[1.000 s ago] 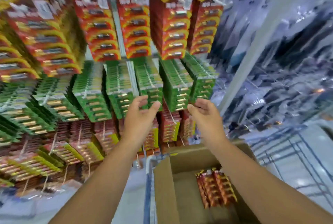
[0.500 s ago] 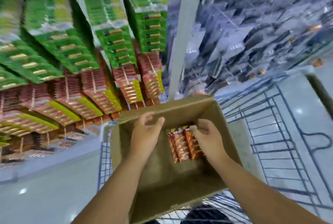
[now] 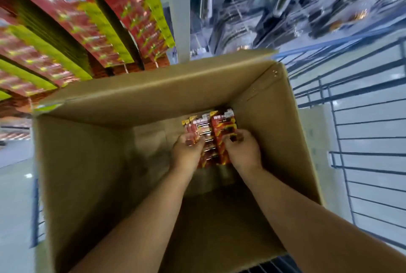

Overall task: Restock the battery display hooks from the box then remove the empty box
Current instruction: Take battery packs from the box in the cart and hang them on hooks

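The battery packs (image 3: 216,135) are lying in a small red bunch on the floor of the cardboard box (image 3: 87,163), tucked up against its far right corner, and both hands are working down in there with them. The left hand (image 3: 187,152) is curling its fingers round the left side of the bunch, pinching a pack, while the right hand (image 3: 242,148) is closing thumb and fingers on the right-hand pack. The box is sitting open-topped in a blue wire cart (image 3: 360,141). Beyond its far flap, red and yellow packs are hanging in rows on the display hooks (image 3: 98,22), a white upright post (image 3: 176,9) beside them.
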A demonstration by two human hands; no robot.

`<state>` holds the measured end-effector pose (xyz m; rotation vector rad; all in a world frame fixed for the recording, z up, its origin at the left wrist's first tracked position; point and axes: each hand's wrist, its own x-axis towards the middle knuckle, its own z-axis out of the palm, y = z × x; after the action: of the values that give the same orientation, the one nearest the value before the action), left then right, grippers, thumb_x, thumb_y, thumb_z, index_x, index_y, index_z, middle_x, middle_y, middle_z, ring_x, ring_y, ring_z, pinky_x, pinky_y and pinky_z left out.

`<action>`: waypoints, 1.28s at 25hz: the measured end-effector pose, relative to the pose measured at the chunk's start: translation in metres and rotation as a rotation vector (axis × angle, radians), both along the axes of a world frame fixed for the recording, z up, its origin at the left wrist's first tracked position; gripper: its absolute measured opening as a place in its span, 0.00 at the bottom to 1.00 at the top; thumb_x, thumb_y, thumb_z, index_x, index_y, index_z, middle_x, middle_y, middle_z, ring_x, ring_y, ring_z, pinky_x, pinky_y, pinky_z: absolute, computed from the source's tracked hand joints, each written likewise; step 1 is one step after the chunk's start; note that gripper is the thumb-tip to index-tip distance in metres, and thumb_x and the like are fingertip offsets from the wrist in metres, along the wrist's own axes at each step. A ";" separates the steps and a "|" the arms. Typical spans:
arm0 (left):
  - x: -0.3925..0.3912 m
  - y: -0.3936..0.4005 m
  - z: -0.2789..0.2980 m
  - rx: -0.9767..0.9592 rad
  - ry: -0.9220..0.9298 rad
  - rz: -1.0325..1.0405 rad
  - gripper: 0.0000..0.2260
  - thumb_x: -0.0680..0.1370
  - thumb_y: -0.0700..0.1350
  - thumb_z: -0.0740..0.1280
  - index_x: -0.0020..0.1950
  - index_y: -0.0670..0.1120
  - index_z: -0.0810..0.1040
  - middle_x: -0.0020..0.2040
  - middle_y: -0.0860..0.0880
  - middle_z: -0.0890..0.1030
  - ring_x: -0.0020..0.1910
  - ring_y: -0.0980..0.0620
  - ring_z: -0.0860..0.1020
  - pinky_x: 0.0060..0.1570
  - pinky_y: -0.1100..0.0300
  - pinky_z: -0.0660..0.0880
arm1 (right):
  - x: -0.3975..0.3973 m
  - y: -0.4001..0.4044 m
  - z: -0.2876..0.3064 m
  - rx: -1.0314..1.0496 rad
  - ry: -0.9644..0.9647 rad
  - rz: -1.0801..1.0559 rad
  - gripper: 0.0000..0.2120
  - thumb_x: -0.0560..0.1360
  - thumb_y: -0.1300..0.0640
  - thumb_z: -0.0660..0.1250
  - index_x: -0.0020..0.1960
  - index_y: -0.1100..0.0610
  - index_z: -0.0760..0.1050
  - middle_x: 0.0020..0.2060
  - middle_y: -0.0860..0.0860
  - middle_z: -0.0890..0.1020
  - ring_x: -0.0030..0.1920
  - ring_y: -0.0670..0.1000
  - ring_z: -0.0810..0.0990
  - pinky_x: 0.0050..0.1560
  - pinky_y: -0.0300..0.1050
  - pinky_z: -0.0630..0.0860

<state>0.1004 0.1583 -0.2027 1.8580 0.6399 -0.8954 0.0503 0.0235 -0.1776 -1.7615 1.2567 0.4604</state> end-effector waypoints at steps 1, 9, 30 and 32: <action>-0.002 -0.003 -0.017 0.019 0.007 -0.006 0.11 0.79 0.51 0.74 0.58 0.54 0.77 0.61 0.49 0.82 0.55 0.51 0.79 0.46 0.59 0.73 | 0.001 0.001 -0.011 -0.015 0.022 0.004 0.16 0.82 0.51 0.69 0.68 0.51 0.75 0.46 0.41 0.74 0.49 0.44 0.74 0.41 0.37 0.69; -0.004 -0.024 -0.081 0.036 0.073 -0.003 0.20 0.82 0.50 0.71 0.72 0.50 0.73 0.57 0.54 0.77 0.53 0.53 0.75 0.40 0.62 0.69 | 0.022 0.017 -0.063 -0.180 0.248 0.088 0.19 0.83 0.47 0.66 0.69 0.56 0.71 0.61 0.56 0.80 0.58 0.57 0.82 0.48 0.48 0.77; -0.005 0.046 0.050 -0.156 -0.004 0.068 0.10 0.84 0.56 0.65 0.64 0.58 0.74 0.53 0.54 0.85 0.48 0.52 0.86 0.39 0.56 0.82 | 0.023 -0.002 0.027 0.425 -0.064 -0.074 0.15 0.79 0.58 0.73 0.64 0.47 0.79 0.55 0.49 0.87 0.56 0.54 0.85 0.61 0.58 0.80; -0.011 0.068 0.091 -0.162 -0.066 0.080 0.10 0.84 0.56 0.65 0.65 0.58 0.74 0.53 0.55 0.86 0.48 0.54 0.87 0.41 0.58 0.82 | 0.012 0.004 0.062 0.518 -0.117 -0.058 0.16 0.78 0.59 0.74 0.64 0.48 0.80 0.55 0.50 0.87 0.56 0.55 0.87 0.63 0.61 0.80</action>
<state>0.0897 0.2263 -0.1120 1.6984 0.5790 -0.8063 0.0628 0.0277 -0.1158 -1.2913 0.9921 0.5804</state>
